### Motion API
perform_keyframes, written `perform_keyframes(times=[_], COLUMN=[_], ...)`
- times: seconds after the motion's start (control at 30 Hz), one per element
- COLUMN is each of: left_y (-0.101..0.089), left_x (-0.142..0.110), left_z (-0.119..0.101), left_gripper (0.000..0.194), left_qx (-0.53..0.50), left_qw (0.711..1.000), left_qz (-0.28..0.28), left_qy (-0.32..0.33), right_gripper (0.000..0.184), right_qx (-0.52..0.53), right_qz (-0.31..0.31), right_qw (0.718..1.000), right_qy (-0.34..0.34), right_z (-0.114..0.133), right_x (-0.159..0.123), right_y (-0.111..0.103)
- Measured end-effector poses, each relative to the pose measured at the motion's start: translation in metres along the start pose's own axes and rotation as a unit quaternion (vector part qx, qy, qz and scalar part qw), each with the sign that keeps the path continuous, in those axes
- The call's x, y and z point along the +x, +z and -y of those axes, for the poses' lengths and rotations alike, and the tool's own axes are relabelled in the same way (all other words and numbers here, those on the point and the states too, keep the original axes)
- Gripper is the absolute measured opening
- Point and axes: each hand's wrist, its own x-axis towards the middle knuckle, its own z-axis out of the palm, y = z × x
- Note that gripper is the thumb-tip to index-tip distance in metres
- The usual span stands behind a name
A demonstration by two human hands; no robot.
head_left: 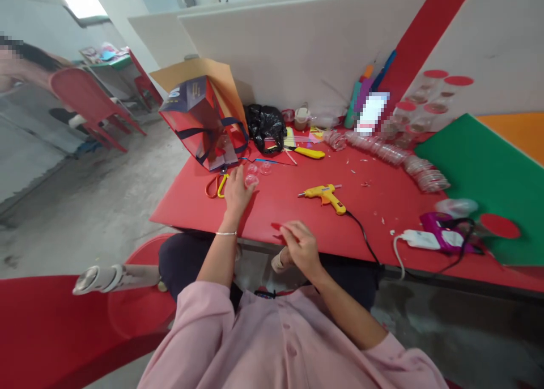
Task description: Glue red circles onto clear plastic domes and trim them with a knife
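My left hand (238,192) is over the red table with its fingers stretched forward and its thumb apart, beside a small clear plastic cup or lid (251,180). Two similar clear pieces (265,168) lie just beyond it. Left of this hand are scissors (222,186) with orange and yellow handles. Near the table's front edge, my right hand (302,247) pinches a small flat red piece (276,226) between thumb and fingers. A yellow hot glue gun (325,193) lies farther right, its nozzle pointing left.
A large paper bag (191,123) and a black plastic bag (267,125) stand behind. A yellow cutter (309,152) lies mid-table. A row of stacked clear cups (382,149), a phone (372,112), a power strip (444,236) and a green board (480,179) occupy the right.
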Motion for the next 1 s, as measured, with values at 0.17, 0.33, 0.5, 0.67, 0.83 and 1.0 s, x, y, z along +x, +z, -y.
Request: perform_keyframes(times=[0.17,0.33,0.5,0.67,0.83,1.0], left_y=[-0.013,-0.017,-0.017,-0.017,-0.04,-0.069], left_x=[-0.048,-0.088,-0.095,-0.105,-0.107,-0.104], left_z=[-0.072,-0.114,-0.123,-0.138,-0.139,-0.12], left_gripper=[0.054,0.058,0.055,0.05,0.056,0.069], left_qx=[-0.461,-0.72,-0.764,-0.805,-0.808,-0.802], left_qw=[0.863,0.558,0.486,0.486,0.501,0.478], left_qz=[0.098,0.246,0.215,0.153,0.114,0.135], left_qy=[-0.185,-0.332,-0.365,-0.304,-0.288,-0.333], right_gripper=[0.044,0.046,0.061,0.071,0.077,0.088], right_qx=[0.177,-0.097,-0.31,-0.268,-0.269,-0.278], right_qz=[-0.05,-0.033,-0.017,0.124,0.135,0.13], right_qw=[0.963,0.994,0.946,0.935,0.922,0.91], right_qy=[0.196,0.047,-0.094,-0.195,-0.245,-0.278], right_z=[0.004,0.003,0.022,0.043,0.058,0.063], right_x=[0.034,0.045,0.05,0.074,0.094,0.099], right_y=[-0.011,-0.008,-0.002,0.012,0.023,0.033])
